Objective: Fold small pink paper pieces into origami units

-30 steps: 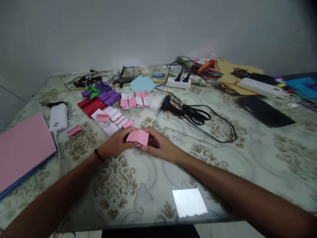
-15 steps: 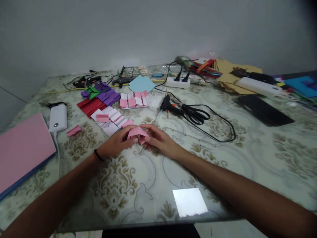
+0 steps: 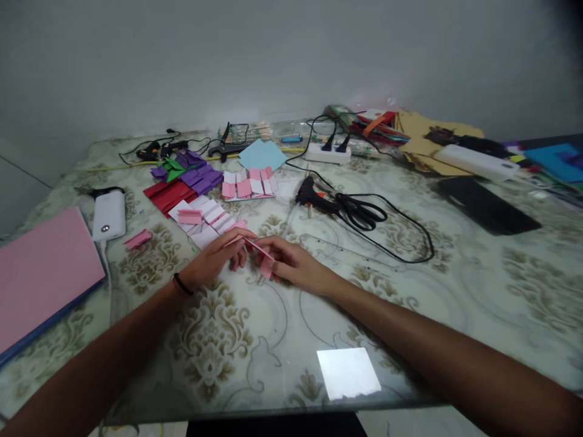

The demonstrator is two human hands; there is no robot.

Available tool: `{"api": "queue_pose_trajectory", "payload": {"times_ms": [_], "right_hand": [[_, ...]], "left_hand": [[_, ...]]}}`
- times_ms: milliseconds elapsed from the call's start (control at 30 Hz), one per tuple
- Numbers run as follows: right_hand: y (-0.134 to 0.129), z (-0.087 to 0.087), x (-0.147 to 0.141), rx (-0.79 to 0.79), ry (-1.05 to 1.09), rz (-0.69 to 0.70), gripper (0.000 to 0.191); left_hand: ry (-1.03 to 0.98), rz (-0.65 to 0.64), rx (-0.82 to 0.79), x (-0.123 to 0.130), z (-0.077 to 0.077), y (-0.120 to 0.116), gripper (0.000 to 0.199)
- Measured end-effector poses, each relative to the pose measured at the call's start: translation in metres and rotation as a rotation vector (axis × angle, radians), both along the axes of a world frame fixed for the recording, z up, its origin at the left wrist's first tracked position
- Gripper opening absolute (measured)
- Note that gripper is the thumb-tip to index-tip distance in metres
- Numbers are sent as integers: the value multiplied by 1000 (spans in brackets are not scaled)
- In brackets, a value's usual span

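Observation:
Between my hands is a folded piece of pink paper (image 3: 266, 267), tilted nearly edge-on, just above the table. My left hand (image 3: 223, 252) is closed on its left side, fingers partly curled under it. On its right side my right hand (image 3: 289, 261) pinches a hanging flap between thumb and fingers. Just beyond my left hand lie folded pink and white paper pieces (image 3: 207, 217). Further off sits another pink and white folded row (image 3: 249, 184). A small folded pink strip (image 3: 138, 239) rests on the table to the left.
A black glue gun (image 3: 314, 195) with coiled cable lies beyond my right hand, near a clear ruler (image 3: 348, 250). Red folded paper (image 3: 168, 197), purple folded paper (image 3: 200, 178) and light blue sheets (image 3: 262, 155) lie behind. A white power bank (image 3: 109, 213) and pink sheets (image 3: 45, 273) are left.
The pink paper has turned from showing a broad face to nearly edge-on. My left fingers have shifted under it; both hands remain in about the same place.

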State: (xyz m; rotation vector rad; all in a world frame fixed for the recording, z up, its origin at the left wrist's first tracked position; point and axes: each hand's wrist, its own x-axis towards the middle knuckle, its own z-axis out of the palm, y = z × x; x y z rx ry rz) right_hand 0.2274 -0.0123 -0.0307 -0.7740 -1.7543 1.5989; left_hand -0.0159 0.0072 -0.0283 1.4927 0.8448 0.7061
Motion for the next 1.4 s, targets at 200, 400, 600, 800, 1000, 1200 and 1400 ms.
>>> {"api": "queue_pose_trajectory", "payload": {"times_ms": [200, 400, 600, 800, 1000, 1200, 1400], "right_hand": [[-2, 0, 0, -14, 23, -17, 37], [-2, 3, 1, 3, -4, -21, 31], [-2, 6, 1, 47, -71, -23, 36], [-1, 5, -2, 160, -157, -95, 25], [-2, 5, -2, 115, -91, -71, 25], [-3, 3, -3, 97, -82, -129, 33], [-2, 0, -3, -3, -55, -135, 44]], "left_hand": [[-57, -7, -56, -2, -5, 3, 56], [-58, 35, -140, 0, -2, 2, 60], [12, 38, -55, 2, 4, 0, 61], [60, -21, 24, 0, 9, 0, 47], [-65, -20, 11, -7, -1, 4, 42], [-75, -11, -38, -8, 4, 6, 43], [-158, -70, -60, -8, 10, 6, 68]]}}
